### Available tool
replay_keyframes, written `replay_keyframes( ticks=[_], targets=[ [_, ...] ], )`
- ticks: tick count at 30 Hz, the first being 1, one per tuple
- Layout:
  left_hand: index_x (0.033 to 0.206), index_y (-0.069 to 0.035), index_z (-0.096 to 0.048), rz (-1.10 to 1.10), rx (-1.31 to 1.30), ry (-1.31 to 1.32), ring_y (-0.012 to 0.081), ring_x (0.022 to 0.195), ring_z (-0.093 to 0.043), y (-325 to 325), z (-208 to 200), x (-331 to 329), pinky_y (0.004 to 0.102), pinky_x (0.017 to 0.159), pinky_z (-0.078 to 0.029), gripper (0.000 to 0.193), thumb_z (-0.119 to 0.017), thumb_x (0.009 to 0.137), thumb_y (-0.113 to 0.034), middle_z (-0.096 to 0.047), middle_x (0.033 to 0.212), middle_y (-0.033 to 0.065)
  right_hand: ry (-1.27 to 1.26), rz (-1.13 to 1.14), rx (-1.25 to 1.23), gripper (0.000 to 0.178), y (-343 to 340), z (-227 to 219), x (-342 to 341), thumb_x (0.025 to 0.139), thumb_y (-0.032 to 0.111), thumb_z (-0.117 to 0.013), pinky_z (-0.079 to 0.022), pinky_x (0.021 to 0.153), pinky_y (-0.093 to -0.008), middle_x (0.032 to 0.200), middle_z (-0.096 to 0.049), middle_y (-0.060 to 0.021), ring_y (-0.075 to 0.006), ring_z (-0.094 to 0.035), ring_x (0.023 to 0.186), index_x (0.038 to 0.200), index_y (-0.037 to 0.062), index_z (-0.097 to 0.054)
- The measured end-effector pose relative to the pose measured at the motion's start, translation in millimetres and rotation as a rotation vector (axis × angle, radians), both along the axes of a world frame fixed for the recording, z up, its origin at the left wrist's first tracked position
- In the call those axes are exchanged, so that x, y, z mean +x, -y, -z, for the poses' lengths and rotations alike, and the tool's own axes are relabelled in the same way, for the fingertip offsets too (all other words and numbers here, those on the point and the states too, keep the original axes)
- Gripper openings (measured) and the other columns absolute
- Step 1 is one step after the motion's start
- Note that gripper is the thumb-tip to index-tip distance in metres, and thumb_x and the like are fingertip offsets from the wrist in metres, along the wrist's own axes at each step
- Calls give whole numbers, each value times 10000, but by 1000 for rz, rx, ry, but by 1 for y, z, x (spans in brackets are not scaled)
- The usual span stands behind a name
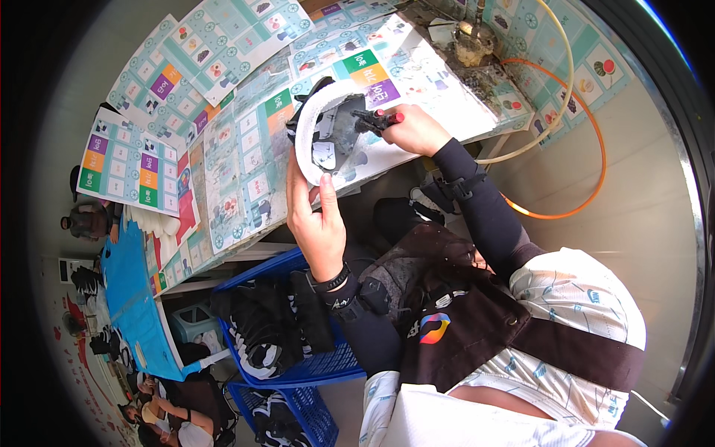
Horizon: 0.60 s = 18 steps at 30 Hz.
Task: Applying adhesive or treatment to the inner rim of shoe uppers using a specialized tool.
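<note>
A black and white shoe (304,141) with a thick white sole is tilted on its side above the paper-covered bench. My left hand (316,223) grips its near end, thumb along the white sole edge and fingers behind it. In my right hand (417,130) is a dark tool with red handle ends (370,121), its tip reaching to the shoe's grey inner side. The exact kind of tool cannot be made out. My right fingers wrap round it, and part of it is hidden by them.
Printed sheets cover the bench (246,160). Orange and pale hoses (596,149) loop at the right. Blue baskets (313,369) with black shoes stand below the bench. A blue-covered table (134,298) extends left. Other people (175,417) sit at the lower left.
</note>
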State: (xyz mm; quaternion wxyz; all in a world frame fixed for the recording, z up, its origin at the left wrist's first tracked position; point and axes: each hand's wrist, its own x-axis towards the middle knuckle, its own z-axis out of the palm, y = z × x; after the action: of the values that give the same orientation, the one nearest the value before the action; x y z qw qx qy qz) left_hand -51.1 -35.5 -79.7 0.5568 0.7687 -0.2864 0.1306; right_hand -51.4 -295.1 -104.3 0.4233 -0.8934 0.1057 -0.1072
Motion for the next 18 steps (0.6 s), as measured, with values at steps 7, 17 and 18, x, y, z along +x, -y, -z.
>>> replay_keyframes(
  ticks=[7,17,18],
  targets=[
    [1560,15,-502,-10,3,12,295,1248,-681,2,-1,0,363,919,-596,502,-615,1086,-105,-572,1542,236,-45,-5,51,239,-1,-3,-3,809,170,-703,-566,755,-406,799,-745,-209,-338,-735,759,948,-13,-768],
    [1465,44,-572,-33,-24,45,226,1134,-698,3,0,-1,353,907,-603,407,-612,1107,-144,-646,1421,187,-119,-98,64,256,-2,-3,-5,800,184,-714,-566,731,-393,795,-752,-202,-320,-727,722,928,-34,-754],
    [1464,42,-574,-34,-28,41,226,1132,-698,3,0,-1,351,903,-603,406,-613,1107,-147,-647,1418,187,-66,-159,7,252,-1,-2,-6,802,183,-711,-565,731,-395,794,-749,-205,-321,-726,723,926,-33,-755]
  ],
)
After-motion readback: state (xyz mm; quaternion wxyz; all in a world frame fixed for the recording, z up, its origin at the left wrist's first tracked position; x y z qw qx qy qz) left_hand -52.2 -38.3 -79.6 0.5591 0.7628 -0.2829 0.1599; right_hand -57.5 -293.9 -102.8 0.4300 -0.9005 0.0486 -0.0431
